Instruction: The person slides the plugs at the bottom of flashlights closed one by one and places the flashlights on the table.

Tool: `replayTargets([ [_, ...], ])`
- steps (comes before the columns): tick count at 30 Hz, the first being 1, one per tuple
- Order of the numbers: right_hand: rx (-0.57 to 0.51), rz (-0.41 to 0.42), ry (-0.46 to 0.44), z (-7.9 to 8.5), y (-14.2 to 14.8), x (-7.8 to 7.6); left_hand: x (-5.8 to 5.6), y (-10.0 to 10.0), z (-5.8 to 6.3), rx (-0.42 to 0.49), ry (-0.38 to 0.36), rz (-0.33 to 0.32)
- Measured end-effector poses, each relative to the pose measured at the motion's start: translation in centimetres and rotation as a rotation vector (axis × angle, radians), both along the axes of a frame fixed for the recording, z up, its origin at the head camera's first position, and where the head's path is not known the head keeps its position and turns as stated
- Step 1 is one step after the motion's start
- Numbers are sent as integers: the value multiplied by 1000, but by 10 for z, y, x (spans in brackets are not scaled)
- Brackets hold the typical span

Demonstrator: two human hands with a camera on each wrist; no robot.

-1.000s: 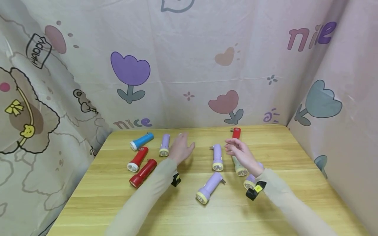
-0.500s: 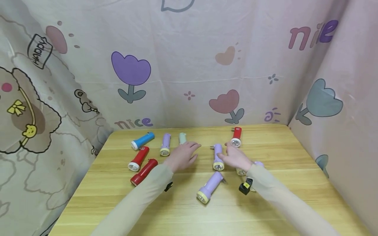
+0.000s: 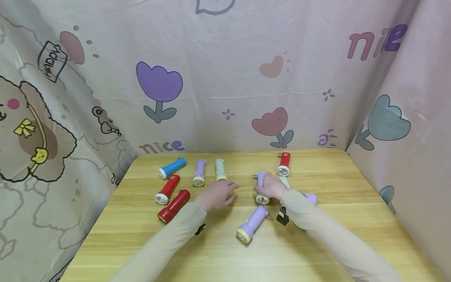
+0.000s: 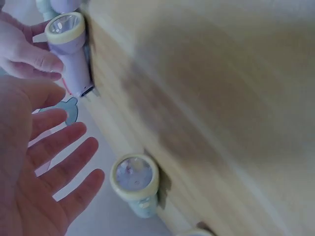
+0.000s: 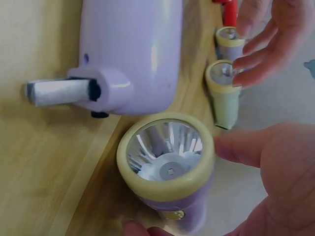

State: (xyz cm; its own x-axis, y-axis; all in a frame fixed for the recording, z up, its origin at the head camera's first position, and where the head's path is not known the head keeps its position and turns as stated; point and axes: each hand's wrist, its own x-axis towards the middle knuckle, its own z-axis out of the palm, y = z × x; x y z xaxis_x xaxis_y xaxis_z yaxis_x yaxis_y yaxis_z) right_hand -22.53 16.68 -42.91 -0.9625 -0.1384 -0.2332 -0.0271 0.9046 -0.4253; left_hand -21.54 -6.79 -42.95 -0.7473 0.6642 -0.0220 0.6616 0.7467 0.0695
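My right hand [image 3: 273, 186] holds a purple flashlight [image 3: 262, 199] that lies with its cream lens end toward me. Its thumb lies against the lens rim [image 5: 209, 157] in the right wrist view; most of the other fingers are hidden there. To the left, my left hand [image 3: 215, 196] hovers with spread fingers [image 4: 74, 169] and nothing in them. Just beyond that hand lies a pale green flashlight [image 3: 220, 169]. Between the forearms rests another purple flashlight [image 3: 253, 224], its plug prongs pointing right.
On the wooden table's left are a blue flashlight [image 3: 172, 168], a purple one [image 3: 199, 172], a red one [image 3: 168, 190] and a dark red one [image 3: 174, 205]. A red flashlight [image 3: 283, 163] lies back right. My right sleeve partly covers a purple flashlight [image 3: 311, 199]; a pale green one [image 3: 284, 181] sits beside it.
My right hand has come left and down onto the purple flashlight. My left hand has drawn back toward me, uncovering the pale green flashlight on its side.
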Motion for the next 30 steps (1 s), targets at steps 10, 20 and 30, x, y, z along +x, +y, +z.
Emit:
replayTargets([
  [10, 88, -21, -71, -5, -10, -8, 2, 7, -15, 1, -14, -15],
  [20, 121, -26, -40, -10, -17, -11, 3, 10, -15, 18, -8, -7],
  [30, 155, 24, -36, -10, -13, -10, 0, 4, -14, 38, -38, 15],
])
